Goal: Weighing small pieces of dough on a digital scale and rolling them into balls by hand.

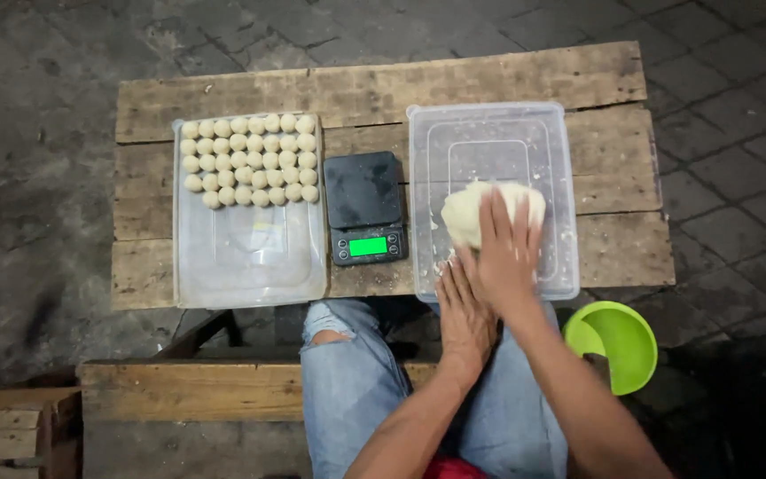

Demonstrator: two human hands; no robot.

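Right hand [505, 253] lies flat, fingers spread wide, pressing on a soft pale dough lump [476, 208] inside a clear plastic tub [489, 133] w/ floury smears. Left hand [463, 315] sits just under it, open & flat, fingers at the tub's near edge, gripping nothing. Black digital scale [365, 208], smooth square top, green lit display, stands btwn the tub & a second clear tray [250, 266]. In that tray's far half: rows of small round dough balls [250, 160], matte, cream-coloured. All rest on a rough, weathered plank counter [613, 248]. Lime-green plastic bowl [618, 341] sits low at right, beside the torn denim knees [339, 355]. Ground is grey paving stone [738, 106].
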